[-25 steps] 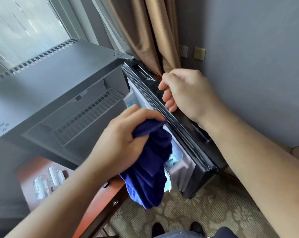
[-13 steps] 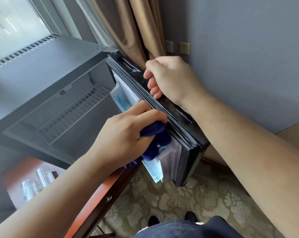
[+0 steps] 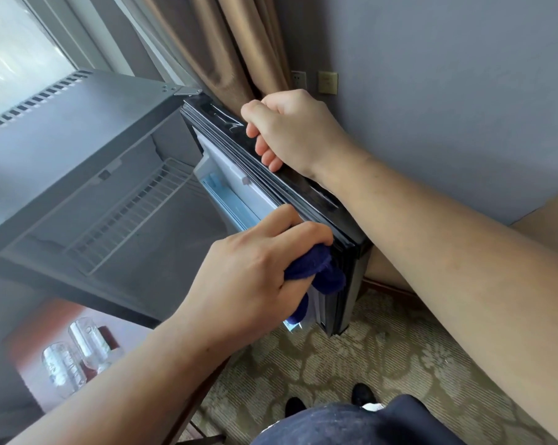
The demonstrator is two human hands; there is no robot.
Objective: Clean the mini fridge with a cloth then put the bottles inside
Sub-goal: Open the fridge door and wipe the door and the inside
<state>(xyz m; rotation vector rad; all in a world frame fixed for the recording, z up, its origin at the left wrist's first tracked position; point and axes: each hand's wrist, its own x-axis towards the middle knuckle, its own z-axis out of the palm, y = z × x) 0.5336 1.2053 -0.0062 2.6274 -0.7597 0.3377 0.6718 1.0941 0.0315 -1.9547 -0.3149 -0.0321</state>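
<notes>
The grey mini fridge (image 3: 78,130) stands open with a wire shelf (image 3: 126,216) inside. Its black door (image 3: 303,191) swings out toward me. My right hand (image 3: 290,133) grips the door's top edge, fingers curled over it. My left hand (image 3: 255,271) holds a bunched dark blue cloth (image 3: 316,271) and presses it against the inner side of the door near its outer corner. Two clear bottles (image 3: 75,358) stand on the reddish wooden cabinet top (image 3: 56,319) below the fridge, at the lower left.
A grey wall (image 3: 447,91) runs close behind the door, with two wall sockets (image 3: 327,82). Brown curtains (image 3: 226,49) hang beside a window (image 3: 11,49). Patterned carpet (image 3: 367,354) covers the floor, and my shoes (image 3: 362,393) show at the bottom.
My left hand has slid with the cloth along the door's inner side toward its outer corner, and the cloth is more bunched. My right hand keeps its grip on the door.
</notes>
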